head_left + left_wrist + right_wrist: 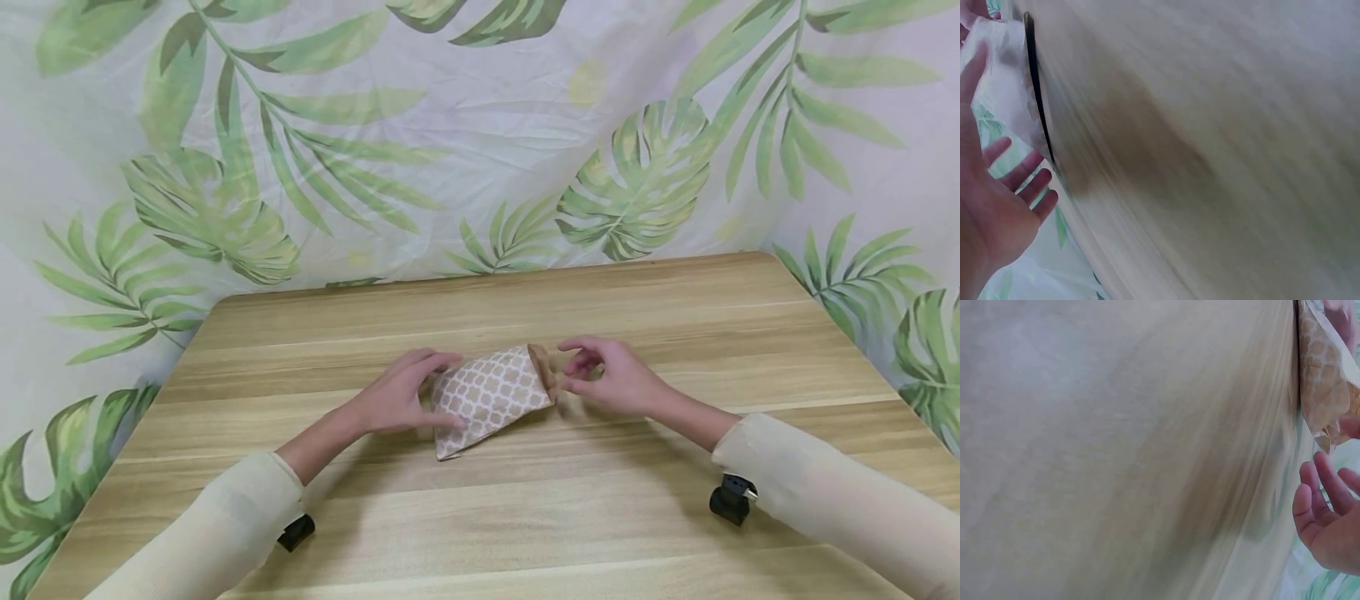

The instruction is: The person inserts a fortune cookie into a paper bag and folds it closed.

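Observation:
A paper bag (491,396) with a white lattice pattern lies slantwise on the wooden table, its brown open mouth facing right. My left hand (408,396) spans the bag's closed end, with the thumb on the near face and the fingers by the far edge. In the left wrist view the fingers of that left hand (997,206) are spread and relaxed. At the mouth end is my right hand (611,377), its thumb and forefinger apart and fingertips right beside the brown rim. The right wrist view shows the right hand (1332,519) loosely bent below the bag (1322,381).
The wood-grain table (525,517) reaches back to a pale leaf-print cloth (480,125). Black wrist cameras hang under both sleeves, the right camera (731,498) low over the table and the left camera (296,532) likewise.

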